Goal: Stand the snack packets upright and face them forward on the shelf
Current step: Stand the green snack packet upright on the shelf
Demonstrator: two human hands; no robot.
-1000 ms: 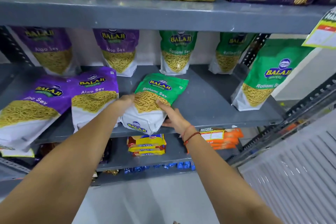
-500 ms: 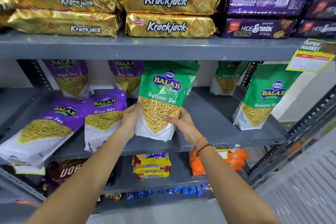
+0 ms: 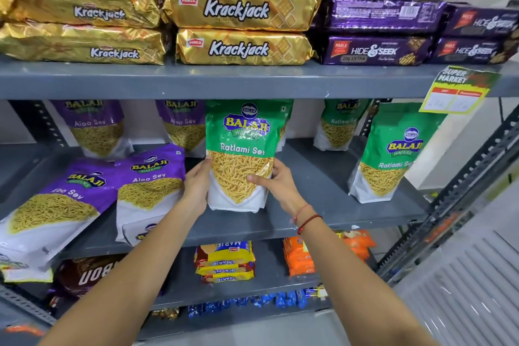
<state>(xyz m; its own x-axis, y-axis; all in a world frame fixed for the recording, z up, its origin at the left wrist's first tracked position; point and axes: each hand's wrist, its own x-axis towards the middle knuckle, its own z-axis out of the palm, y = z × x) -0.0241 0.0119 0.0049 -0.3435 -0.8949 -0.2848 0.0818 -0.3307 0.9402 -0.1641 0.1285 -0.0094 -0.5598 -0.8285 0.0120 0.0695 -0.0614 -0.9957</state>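
Note:
A green Ratlami Sev packet (image 3: 238,146) stands upright, label forward, in the middle of the grey shelf (image 3: 314,177). My left hand (image 3: 196,185) grips its left edge and my right hand (image 3: 273,182) grips its lower right side. Two purple Aloo Sev packets lie tilted back on the left, one near the hands (image 3: 150,188) and one at the far left (image 3: 53,205). Another green packet (image 3: 390,157) stands upright at the right. Purple (image 3: 95,126) and green (image 3: 339,123) packets lean against the back wall.
The shelf above holds stacked gold Krackjack packs (image 3: 238,28) and purple Hide & Seek packs (image 3: 376,34). A price tag (image 3: 460,90) hangs from its right edge. Below sit Marie biscuit packs (image 3: 224,261) and orange packs (image 3: 300,258). A slotted upright post (image 3: 449,205) stands at right.
The green packet went from lying flat on the shelf to upright and facing forward, held by both hands. It now rests slightly further back on the shelf. The camera tilted upward.

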